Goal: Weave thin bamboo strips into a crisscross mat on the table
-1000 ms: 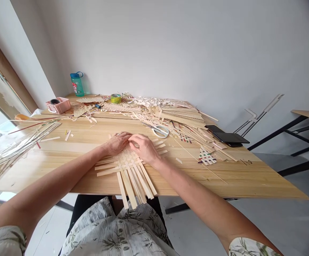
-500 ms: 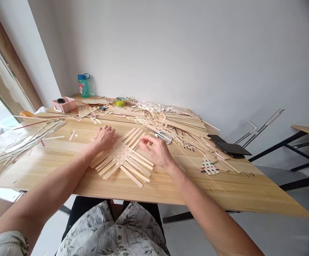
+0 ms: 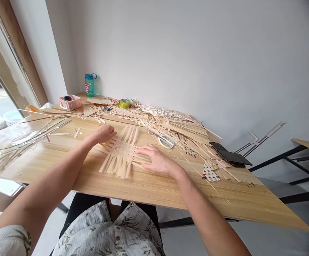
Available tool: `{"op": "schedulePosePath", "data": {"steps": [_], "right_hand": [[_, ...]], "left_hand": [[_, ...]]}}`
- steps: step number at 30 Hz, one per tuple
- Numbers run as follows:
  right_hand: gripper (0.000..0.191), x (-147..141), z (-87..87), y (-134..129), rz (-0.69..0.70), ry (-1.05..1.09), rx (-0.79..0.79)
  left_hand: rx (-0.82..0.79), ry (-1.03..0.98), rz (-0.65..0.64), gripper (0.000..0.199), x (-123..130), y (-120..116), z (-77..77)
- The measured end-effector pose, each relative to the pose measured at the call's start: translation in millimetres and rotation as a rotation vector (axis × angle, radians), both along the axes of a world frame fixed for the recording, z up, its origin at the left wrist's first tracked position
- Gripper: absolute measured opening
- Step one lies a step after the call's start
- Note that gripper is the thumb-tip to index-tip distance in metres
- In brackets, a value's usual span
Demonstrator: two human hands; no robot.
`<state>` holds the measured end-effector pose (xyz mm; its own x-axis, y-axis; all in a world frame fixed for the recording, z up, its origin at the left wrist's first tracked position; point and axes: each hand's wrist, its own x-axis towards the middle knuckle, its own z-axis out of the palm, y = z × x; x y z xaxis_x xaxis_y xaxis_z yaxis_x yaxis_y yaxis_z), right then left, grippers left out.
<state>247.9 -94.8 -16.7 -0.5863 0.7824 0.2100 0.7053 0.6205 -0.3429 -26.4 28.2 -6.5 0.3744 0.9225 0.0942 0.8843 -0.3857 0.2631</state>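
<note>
A woven mat of pale flat strips (image 3: pixel 121 148) lies on the wooden table in front of me, its loose ends spreading on all sides. My left hand (image 3: pixel 105 134) is at the mat's upper left edge, fingers curled; what is between them is hidden. At the right side, my right hand (image 3: pixel 154 159) rests over the strip ends with its fingers spread. White-handled scissors (image 3: pixel 166 141) lie just beyond my right hand.
Piled strips and scraps (image 3: pixel 186 128) cover the table's back. A pink basket (image 3: pixel 73 103), a teal bottle (image 3: pixel 89 87) and green-yellow tape (image 3: pixel 124 103) stand behind. Loose strips (image 3: pixel 31 137) lie left; a black tablet-like object (image 3: pixel 230 153) lies right.
The woven mat has turned so its strips run more upright. My right hand has come down onto its right side with fingers spread; my left hand has curled. The view has shifted slightly.
</note>
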Motion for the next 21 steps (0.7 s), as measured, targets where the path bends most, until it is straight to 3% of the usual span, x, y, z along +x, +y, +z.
{"op": "schedulePosePath", "data": {"steps": [3,9,16,21], "right_hand": [[0.038,15.8,2.1,7.2,-0.135,-0.002,0.009],[0.022,29.4,6.1,11.4,-0.169,0.062,-0.052],[0.015,32.2,0.1,17.3,-0.274,0.259,-0.079],[0.015,33.0,-1.0,23.3,-0.269,0.347,0.055]], "left_hand": [[-0.109,-0.065,-0.038,0.033,-3.1,-1.0,6.2],[-0.21,-0.161,-0.086,0.028,-0.7,-3.3,7.1],[-0.105,-0.246,-0.069,0.025,5.7,-7.5,6.5],[0.073,-0.437,-0.033,0.027,4.3,-12.3,23.5]]}}
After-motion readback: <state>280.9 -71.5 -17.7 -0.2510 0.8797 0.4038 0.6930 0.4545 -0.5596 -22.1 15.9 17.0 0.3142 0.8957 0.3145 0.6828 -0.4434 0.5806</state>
